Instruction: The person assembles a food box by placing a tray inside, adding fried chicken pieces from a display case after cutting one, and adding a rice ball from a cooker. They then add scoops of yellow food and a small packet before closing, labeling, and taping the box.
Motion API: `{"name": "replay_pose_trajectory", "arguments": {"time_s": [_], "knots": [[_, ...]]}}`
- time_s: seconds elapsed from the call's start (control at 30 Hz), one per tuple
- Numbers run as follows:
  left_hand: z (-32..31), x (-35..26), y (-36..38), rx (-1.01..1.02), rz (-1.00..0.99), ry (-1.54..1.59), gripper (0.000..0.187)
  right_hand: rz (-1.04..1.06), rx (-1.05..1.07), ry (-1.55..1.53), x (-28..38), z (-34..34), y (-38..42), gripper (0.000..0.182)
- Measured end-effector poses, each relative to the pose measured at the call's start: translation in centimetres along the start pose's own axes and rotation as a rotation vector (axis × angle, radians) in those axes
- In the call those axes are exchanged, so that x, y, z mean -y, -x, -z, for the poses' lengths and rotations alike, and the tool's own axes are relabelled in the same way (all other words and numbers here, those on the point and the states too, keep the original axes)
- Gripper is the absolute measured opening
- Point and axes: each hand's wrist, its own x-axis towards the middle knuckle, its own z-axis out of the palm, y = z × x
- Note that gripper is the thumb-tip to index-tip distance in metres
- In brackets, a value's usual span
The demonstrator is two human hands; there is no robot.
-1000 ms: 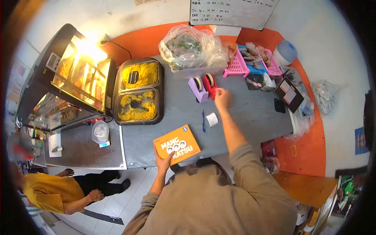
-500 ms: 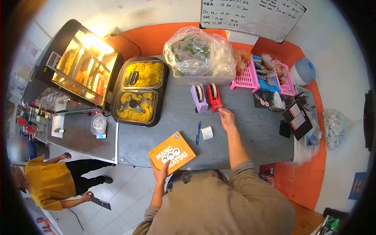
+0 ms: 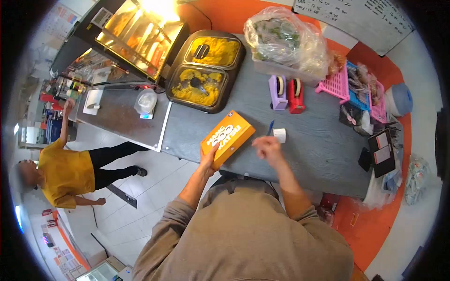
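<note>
My left hand (image 3: 209,158) grips an orange cardboard box (image 3: 234,137) by its lower left edge, tilted above the counter's front edge. White lettering marks its top face. Just right of the box, my right hand (image 3: 268,149) hovers with bent, pinched fingers; whatever is between them is too small to make out. Behind that hand lie a blue pen (image 3: 271,126), partly covered, and a small white paper slip (image 3: 279,135). Farther back stand a purple tape dispenser (image 3: 277,96) and a red tape dispenser (image 3: 296,97), side by side.
A black two-part food tray (image 3: 224,105) with yellow food stands left, beside a lit warming cabinet (image 3: 140,37). At the back are a bagged tub (image 3: 286,70) and a pink basket (image 3: 333,83). A tablet (image 3: 382,152) stands right. A person in yellow (image 3: 68,171) is at left.
My right hand has left the red tape dispenser and come toward the box. My left hand has raised and tilted the box. The view has shifted, and the other person now reaches out an arm.
</note>
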Motion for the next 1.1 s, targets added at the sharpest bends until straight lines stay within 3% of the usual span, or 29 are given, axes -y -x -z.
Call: {"name": "replay_pose_trajectory", "arguments": {"time_s": [0.03,0.17,0.27,0.33,0.37,0.4,0.47,0.53,0.63,0.7,0.77,0.83,0.87,0.9,0.93,1.0,1.03,1.07,1.1], "knots": [[0.1,0.0,-0.3,0.014,0.023,0.032,0.071,-0.007,0.114,0.147,-0.1,-3.0,0.8,0.024],[-0.5,-1.8,1.6,0.023,0.106,0.029,0.07,-0.009,-0.072,0.26,-7.4,-6.2,-1.0,0.033],[1.3,-2.2,0.8,0.101,0.132,-0.032,0.058,0.026,-0.071,0.345,-6.6,-6.5,-1.2,0.034],[2.4,-3.6,1.1,0.38,0.42,-0.022,0.043,0.016,-0.04,0.408,-5.6,-6.8,-1.0,0.034],[3.0,-3.5,1.2,0.476,0.468,-0.048,0.046,0.186,0.001,0.457,-5.4,-7.1,-1.0,0.035],[3.5,-3.3,1.5,0.481,0.466,-0.054,0.046,0.358,0.042,0.505,-5.0,-7.5,-1.0,0.035],[4.4,-2.9,2.6,0.448,0.781,0.333,0.047,0.37,0.08,0.524,-1.7,-8.9,0.0,0.04],[5.2,-2.9,3.6,0.459,0.846,0.398,0.044,0.545,0.064,0.9,-0.4,-9.7,0.6,0.044],[5.7,-2.6,4.9,0.767,1.109,0.619,0.037,0.526,-0.011,0.964,1.1,-9.5,1.0,0.049],[6.4,-1.8,4.5,0.779,0.92,0.519,0.036,0.591,-0.121,1.06,2.0,-8.5,1.6,0.048],[8.0,-0.4,2.7,0.805,0.867,0.514,0.04,0.367,-0.304,1.119,2.0,-5.7,1.3,0.038],[8.4,0.5,1.8,0.678,0.364,0.174,0.053,0.292,-0.575,0.791,-0.1,0.0,-0.2,0.034],[5.2,-0.3,3.8,0.536,0.004,0.089,0.072,0.504,-0.801,1.087,-1.4,3.7,-0.8,0.039],[4.4,0.1,2.8,0.475,-0.208,-0.017,0.08,0.726,-1.022,1.379,-2.8,7.1,-1.4,0.05],[4.0,0.8,1.8,0.402,-0.417,-0.123,0.088,0.729,-1.019,1.385,-4.6,9.9,-2.0,0.05],[2.9,2.0,0.6,0.341,-0.501,-0.196,0.095,0.055,-0.687,0.624,-7.3,13.5,-2.4,0.066],[2.5,2.7,-0.1,0.283,-0.591,-0.273,0.102,-0.012,-0.546,0.544,-6.5,13.9,-2.4,0.071],[2.4,3.5,-0.9,0.279,-0.595,-0.264,0.102,-0.008,-0.54,0.551,-5.9,13.8,-2.8,0.071],[2.5,4.7,-2.0,0.246,-0.622,-0.34,0.106,0.081,-0.542,0.264,-4.6,12.5,-3.0,0.066]]}}
